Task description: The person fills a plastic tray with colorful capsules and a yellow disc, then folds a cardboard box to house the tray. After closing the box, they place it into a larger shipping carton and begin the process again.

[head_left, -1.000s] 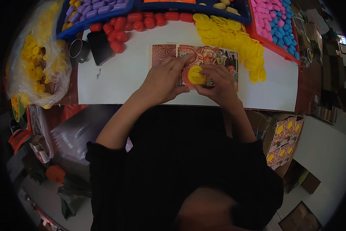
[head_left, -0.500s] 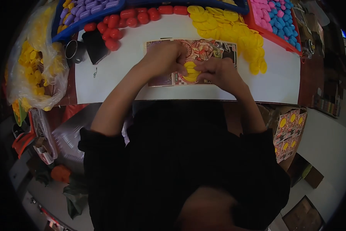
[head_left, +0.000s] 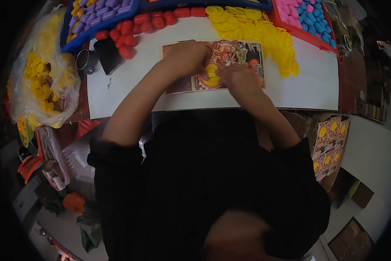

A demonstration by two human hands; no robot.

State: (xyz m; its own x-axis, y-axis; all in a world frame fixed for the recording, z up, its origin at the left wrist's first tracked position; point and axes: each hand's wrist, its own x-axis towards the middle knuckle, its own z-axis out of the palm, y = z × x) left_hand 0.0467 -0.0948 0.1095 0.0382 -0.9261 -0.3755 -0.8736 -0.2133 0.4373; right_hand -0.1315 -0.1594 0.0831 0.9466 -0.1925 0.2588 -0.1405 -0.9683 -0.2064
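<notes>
A: Hands?
B: Left hand and right hand close together, fingertips at either side of yellow disc. Grip force: can't tell.
A: Disc location?
B: On printed card, flat on white tabletop.
A: Around it?
B: Yellow pieces beyond card, red capsules further left, black phone beside mug.

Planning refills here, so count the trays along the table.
3: the left blue tray, the middle blue tray, cut off at the picture's top, and the red tray on the right. More may lie out of view.
</notes>
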